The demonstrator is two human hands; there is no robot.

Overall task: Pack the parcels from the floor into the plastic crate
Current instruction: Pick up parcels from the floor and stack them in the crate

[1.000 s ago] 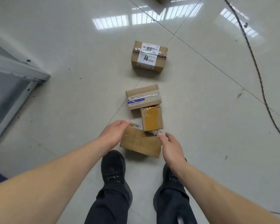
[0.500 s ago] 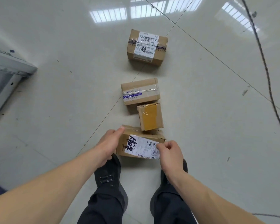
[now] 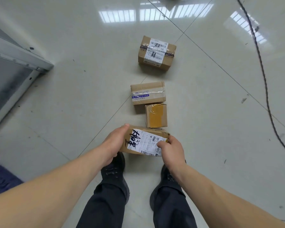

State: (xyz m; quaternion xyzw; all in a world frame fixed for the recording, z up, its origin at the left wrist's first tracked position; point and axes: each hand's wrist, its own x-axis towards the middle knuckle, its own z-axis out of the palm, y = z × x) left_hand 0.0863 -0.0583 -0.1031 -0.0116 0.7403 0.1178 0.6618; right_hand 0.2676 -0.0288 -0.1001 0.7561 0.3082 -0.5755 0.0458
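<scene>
At the left edge only a dark blue perforated corner (image 3: 0, 176) shows, too cut off to identify. Both forearms reach forward and down above black shoes (image 3: 113, 168). The left hand (image 3: 113, 143) curls round the left end of the nearest labelled parcel (image 3: 143, 141), thumb on its top edge; the right hand (image 3: 170, 150) grips the right end, covering part of the label. Beyond lie a yellow-taped box (image 3: 156, 115), a clear-taped box (image 3: 148, 92) touching it, and farther off a large labelled box (image 3: 156, 52) on the tiled floor (image 3: 204, 112). A black cable (image 3: 263, 74) curves at right.

Glossy pale tile floor (image 3: 56, 104); window reflections (image 3: 118, 15)
</scene>
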